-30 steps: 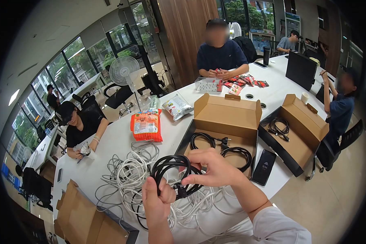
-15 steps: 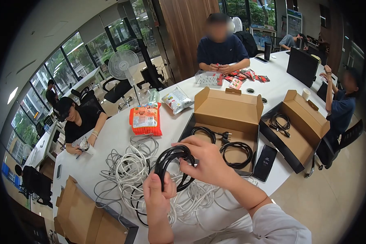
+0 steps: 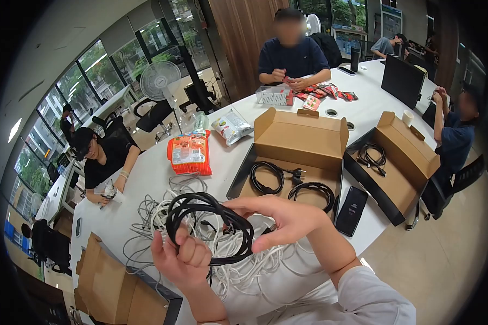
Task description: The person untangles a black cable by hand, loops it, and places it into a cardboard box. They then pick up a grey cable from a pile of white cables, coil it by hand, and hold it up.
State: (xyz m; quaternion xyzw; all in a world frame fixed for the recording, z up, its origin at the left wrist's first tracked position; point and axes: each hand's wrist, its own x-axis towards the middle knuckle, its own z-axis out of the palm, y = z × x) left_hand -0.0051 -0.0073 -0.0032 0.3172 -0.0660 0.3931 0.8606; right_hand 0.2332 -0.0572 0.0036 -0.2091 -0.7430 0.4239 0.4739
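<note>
The long white table (image 3: 152, 176) carries an open box (image 3: 301, 135) with two coiled cords (image 3: 268, 177) lying inside, and nearer, a loose heap of white cable (image 3: 244, 265). Just above that heap, clear of the table, a black cord (image 3: 200, 208) is held up as a coil. The left hand (image 3: 184, 260) is fisted round its lower loops. The right hand (image 3: 282, 216) has its fingers (image 3: 238, 203) pinching the coil's right side against the thumb. I see no tie on it, so I'd say a slackened grip could let the loops spring apart and drop into the white tangle. The cord looks thick, glossy and rather stiff, its rings uneven.
</note>
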